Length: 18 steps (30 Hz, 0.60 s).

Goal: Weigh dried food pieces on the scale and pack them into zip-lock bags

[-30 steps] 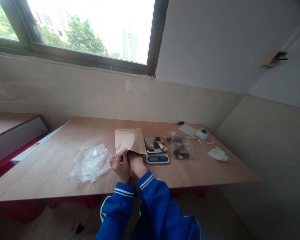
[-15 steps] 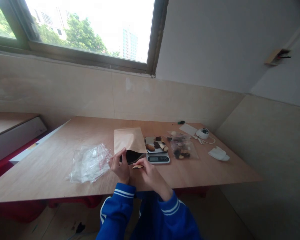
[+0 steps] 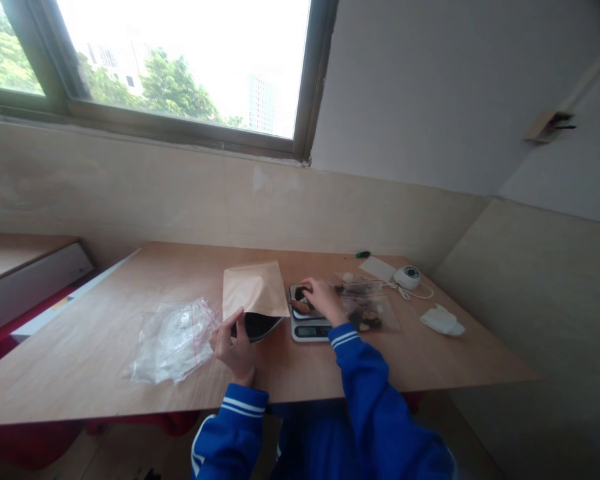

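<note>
My left hand (image 3: 236, 343) pinches the mouth edge of a tan paper pouch (image 3: 255, 283) with a dark inside. The pouch lies on the table, its mouth held open toward me. Just right of it, my right hand (image 3: 323, 298) is over the kitchen scale (image 3: 310, 333), fingertips pinched at a dark piece (image 3: 300, 292). A brown piece (image 3: 300, 306), which looks like a dried slice, lies on the scale's plate in front of these fingers. The hand hides other parts of the plate.
Clear plastic bags (image 3: 173, 340) are piled on the left. Zip bags of dark and cream pieces (image 3: 367, 310) lie right of the scale. Farther right are a white dome camera (image 3: 407, 276) with a cable, a crumpled white tissue (image 3: 443, 321) and a green-handled screwdriver (image 3: 363, 255).
My right hand has moved from beside the pouch's mouth to the scale; the light slice it held no longer shows in it. My left hand still holds the pouch open.
</note>
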Each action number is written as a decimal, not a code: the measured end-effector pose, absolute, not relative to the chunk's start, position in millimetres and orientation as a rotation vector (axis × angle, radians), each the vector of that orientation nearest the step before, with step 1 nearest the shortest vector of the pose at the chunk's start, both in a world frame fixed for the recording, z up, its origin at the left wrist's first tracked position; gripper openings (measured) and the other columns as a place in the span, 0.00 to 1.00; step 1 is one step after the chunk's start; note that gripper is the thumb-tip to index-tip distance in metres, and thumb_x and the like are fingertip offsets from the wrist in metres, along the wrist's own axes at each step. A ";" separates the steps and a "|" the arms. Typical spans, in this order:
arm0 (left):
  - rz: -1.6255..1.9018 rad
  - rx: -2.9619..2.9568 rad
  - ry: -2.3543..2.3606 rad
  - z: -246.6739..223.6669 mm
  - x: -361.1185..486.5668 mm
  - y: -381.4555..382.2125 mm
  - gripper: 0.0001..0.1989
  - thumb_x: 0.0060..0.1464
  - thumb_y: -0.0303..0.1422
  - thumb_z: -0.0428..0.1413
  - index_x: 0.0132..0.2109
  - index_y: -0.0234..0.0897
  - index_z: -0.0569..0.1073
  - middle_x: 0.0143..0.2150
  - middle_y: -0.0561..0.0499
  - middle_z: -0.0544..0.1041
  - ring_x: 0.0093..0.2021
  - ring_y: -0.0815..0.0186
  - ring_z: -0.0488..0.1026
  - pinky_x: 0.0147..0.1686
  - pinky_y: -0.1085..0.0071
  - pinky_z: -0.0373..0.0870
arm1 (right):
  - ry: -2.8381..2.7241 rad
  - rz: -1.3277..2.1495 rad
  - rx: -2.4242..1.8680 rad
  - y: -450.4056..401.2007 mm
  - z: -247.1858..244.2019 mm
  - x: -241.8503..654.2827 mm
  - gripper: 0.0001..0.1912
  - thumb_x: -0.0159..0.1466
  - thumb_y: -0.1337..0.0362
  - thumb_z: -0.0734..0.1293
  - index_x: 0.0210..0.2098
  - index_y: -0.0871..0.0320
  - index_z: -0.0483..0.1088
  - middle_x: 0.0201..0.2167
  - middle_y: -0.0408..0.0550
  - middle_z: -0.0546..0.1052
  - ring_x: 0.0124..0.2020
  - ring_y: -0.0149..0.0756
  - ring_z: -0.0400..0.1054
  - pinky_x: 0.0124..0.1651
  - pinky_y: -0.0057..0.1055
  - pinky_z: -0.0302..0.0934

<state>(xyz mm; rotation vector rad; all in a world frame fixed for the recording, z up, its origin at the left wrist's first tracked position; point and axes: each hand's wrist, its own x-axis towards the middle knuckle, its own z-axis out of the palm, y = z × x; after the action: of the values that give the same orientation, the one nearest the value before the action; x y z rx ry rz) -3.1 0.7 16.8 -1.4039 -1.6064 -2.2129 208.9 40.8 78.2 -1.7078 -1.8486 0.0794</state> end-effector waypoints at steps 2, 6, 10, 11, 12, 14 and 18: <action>-2.209 -1.404 -1.600 16.0 -3.2 1.4 0.07 0.55 0.34 0.55 0.39 0.42 0.77 0.35 0.50 0.80 0.33 0.63 0.71 0.41 0.63 0.64 | -1.883 -0.041 -1.737 41.9 76.6 208.3 0.10 0.57 0.72 0.65 0.38 0.59 0.73 0.36 0.52 0.75 0.41 0.41 0.68 0.47 0.39 0.60; -2.198 -1.414 -1.603 14.4 -2.7 1.6 0.07 0.55 0.34 0.55 0.39 0.42 0.77 0.36 0.50 0.79 0.34 0.63 0.71 0.40 0.64 0.64 | -1.749 -0.132 -1.576 22.5 85.7 201.4 0.13 0.60 0.71 0.61 0.42 0.60 0.71 0.44 0.54 0.71 0.46 0.42 0.65 0.50 0.42 0.59; -2.174 -1.428 -1.588 15.0 -1.3 1.4 0.07 0.55 0.33 0.55 0.40 0.42 0.77 0.35 0.50 0.79 0.34 0.63 0.71 0.39 0.64 0.64 | -1.669 0.063 -1.246 -20.8 100.6 172.9 0.15 0.61 0.75 0.54 0.34 0.58 0.71 0.34 0.47 0.72 0.39 0.35 0.67 0.43 0.32 0.63; -2.175 -1.431 -1.581 15.7 -0.9 1.0 0.07 0.55 0.33 0.55 0.40 0.42 0.77 0.35 0.50 0.79 0.33 0.63 0.71 0.39 0.64 0.64 | -1.715 0.125 -1.164 -31.5 101.7 162.7 0.15 0.60 0.76 0.54 0.32 0.57 0.70 0.31 0.46 0.72 0.37 0.34 0.68 0.41 0.31 0.64; -2.181 -1.437 -1.575 16.5 -0.5 0.6 0.07 0.55 0.33 0.55 0.39 0.42 0.77 0.35 0.50 0.79 0.33 0.64 0.71 0.40 0.64 0.64 | -1.794 0.187 -1.101 -40.6 101.1 151.7 0.16 0.60 0.76 0.54 0.31 0.57 0.71 0.30 0.45 0.72 0.36 0.33 0.68 0.41 0.30 0.64; -2.197 -1.469 -1.567 17.9 0.1 -0.9 0.06 0.55 0.33 0.56 0.39 0.41 0.77 0.34 0.51 0.79 0.34 0.64 0.71 0.40 0.64 0.64 | -1.969 0.260 -1.038 -53.0 94.9 129.6 0.18 0.60 0.77 0.54 0.34 0.57 0.72 0.33 0.46 0.74 0.40 0.33 0.69 0.44 0.29 0.65; -2.224 -1.511 -1.569 19.6 -0.1 -4.4 0.07 0.54 0.34 0.56 0.38 0.40 0.77 0.34 0.51 0.79 0.33 0.65 0.72 0.41 0.65 0.65 | -2.095 0.217 -1.213 -56.3 73.8 94.4 0.21 0.59 0.77 0.54 0.48 0.63 0.69 0.48 0.54 0.73 0.52 0.36 0.64 0.54 0.31 0.62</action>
<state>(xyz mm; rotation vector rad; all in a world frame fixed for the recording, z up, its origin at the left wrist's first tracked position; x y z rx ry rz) -0.1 -4.4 19.6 -1.5113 -1.5692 -2.2239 94.4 -56.3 73.8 -1.2126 -2.0952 0.2169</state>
